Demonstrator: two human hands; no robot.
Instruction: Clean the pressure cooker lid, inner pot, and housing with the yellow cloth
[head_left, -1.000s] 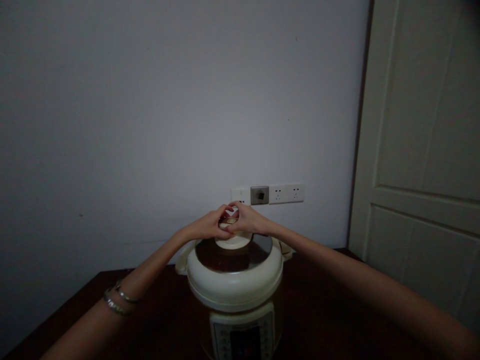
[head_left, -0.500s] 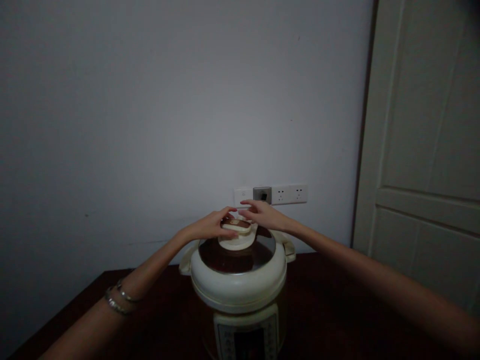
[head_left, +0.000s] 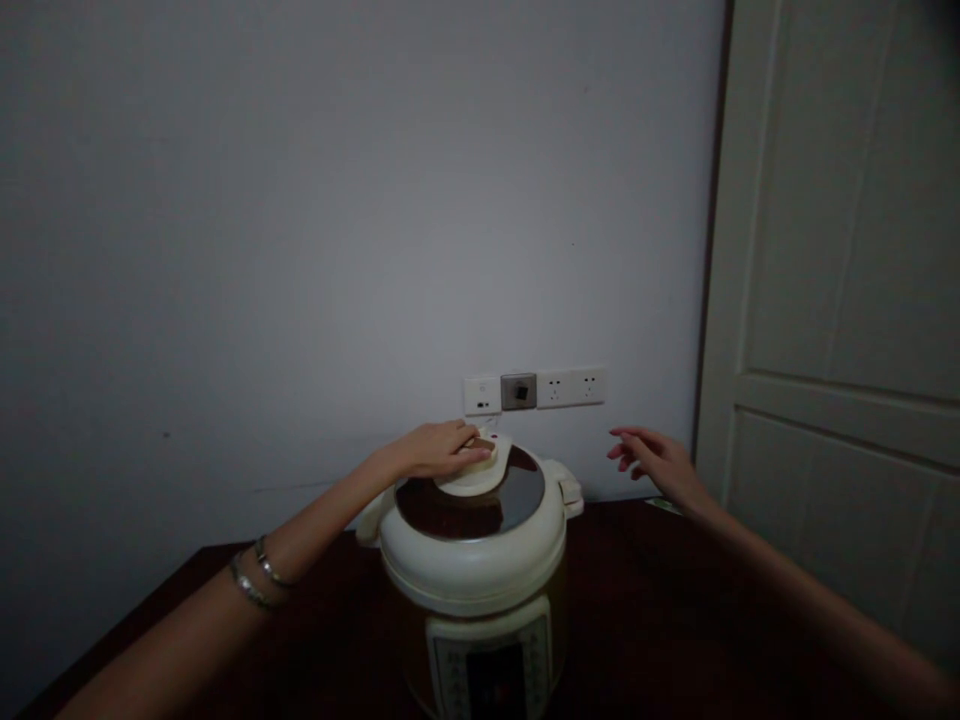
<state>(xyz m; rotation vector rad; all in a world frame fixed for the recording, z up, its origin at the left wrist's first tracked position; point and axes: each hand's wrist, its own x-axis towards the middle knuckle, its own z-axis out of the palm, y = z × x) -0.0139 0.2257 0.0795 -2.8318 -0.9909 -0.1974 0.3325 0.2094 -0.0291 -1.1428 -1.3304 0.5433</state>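
Observation:
An electric pressure cooker (head_left: 472,578) stands upright with its lid (head_left: 517,500) on. The lid is white with a shiny dark brown top. My left hand (head_left: 439,450) is closed over the lid's knob handle (head_left: 484,455), thumb on the near side and fingers over the top. In the air right of the cooker, my right hand (head_left: 656,465) holds nothing, its fingers loosely bent and apart. A control panel (head_left: 491,660) with a dark display faces me on the cooker's front.
The cooker sits on a dark red-brown table (head_left: 645,600) against a pale wall (head_left: 337,220). Several sockets (head_left: 570,388) and a grey plate (head_left: 518,391) line the wall behind it. A flat pale item (head_left: 663,506) lies near my right hand. A panelled door (head_left: 840,300) is at right.
My right hand has left the lid handle and moved right, away from the cooker. My left hand has settled further over the handle. The view has shifted slightly.

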